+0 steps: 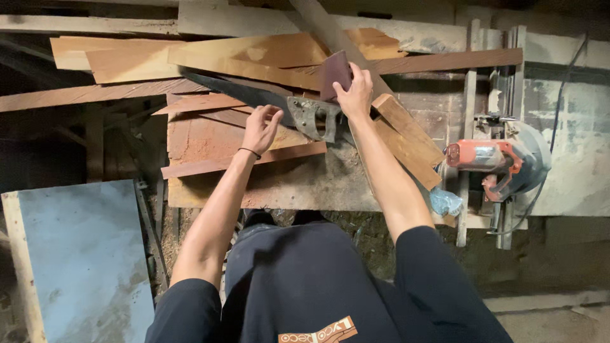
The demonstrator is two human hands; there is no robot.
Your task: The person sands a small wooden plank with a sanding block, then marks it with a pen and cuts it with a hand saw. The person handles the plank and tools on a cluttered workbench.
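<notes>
On the workbench (pixel 286 187) | right hand (pixel 354 94) is clamping fingers on a dark sandpaper sheet (pixel 334 72) over a plank (pixel 330 35) | left hand (pixel 260 127) is hovering, fingers loosely curled, beside the handsaw (pixel 279 105).

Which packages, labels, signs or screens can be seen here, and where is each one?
Printed patch: on the person's dark shirt, bottom middle; slanted strip, orange and cream.
Plastic bag: crumpled, clear bluish, on the bench edge left of the orange power saw.
No signs or screens.
</notes>
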